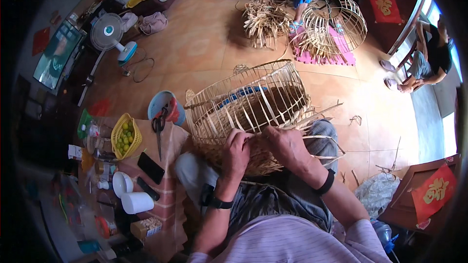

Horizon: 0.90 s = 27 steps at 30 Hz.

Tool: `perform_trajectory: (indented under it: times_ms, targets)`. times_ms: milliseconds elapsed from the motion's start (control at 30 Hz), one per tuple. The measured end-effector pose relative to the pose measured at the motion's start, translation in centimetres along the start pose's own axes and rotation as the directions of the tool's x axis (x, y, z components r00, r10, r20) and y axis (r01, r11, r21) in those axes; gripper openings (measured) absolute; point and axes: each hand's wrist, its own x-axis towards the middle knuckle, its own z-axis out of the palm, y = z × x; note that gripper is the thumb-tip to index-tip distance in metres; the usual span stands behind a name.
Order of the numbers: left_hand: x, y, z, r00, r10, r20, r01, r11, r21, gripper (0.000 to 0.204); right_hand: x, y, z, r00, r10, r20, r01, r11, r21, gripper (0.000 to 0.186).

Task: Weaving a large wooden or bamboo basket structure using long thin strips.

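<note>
A large, partly woven basket (248,112) of straw-coloured strips lies tilted across my lap, with a frame of thin bars on its far side. My left hand (236,152) is closed, thumb and fingers pinching a pale weaving strip at the basket's near side. Just to its right, my right hand (286,147) is closed on the weaving too, its fingertips partly hidden by the hand itself. Loose strip ends (324,148) stick out to the right of that hand. Something blue shows inside the basket between the bars.
Left of me, a covered table (168,185) holds scissors (158,125), a phone (151,168), white cups and a yellow basket (125,136) of green fruit. A blue bucket (167,107) stands behind it. Beyond are a fan (108,31), a strip bundle (267,22), another person's basket (334,22) and a seated person (429,58).
</note>
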Motion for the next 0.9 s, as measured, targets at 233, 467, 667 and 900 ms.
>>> perform_trajectory:
  times_ms: [233,467,667,900]
  targets:
    - [0.3,-0.2,-1.2,0.972,0.186,0.146,-0.202,0.974,0.105,0.025,-0.3,0.9,-1.8,0.999,-0.002,0.037,0.003,1.0,-0.019,0.02]
    - [1.7,1.8,-2.4,0.972,-0.068,0.225,0.043,0.992,0.115,0.018,-2.6,3.2,-2.7,0.977,0.049,-0.207,-0.071,0.993,-0.098,0.019]
    - [3.8,1.2,-3.3,0.907,-0.173,0.383,0.177,0.984,0.024,0.019,-3.7,-0.4,-2.5,0.973,-0.007,-0.23,-0.013,0.996,-0.087,0.028]
    - [5.5,1.1,-3.4,0.861,-0.135,0.49,0.228,0.964,-0.134,0.026,-0.7,-0.6,-0.1,0.986,-0.114,-0.124,0.113,0.994,-0.017,0.028]
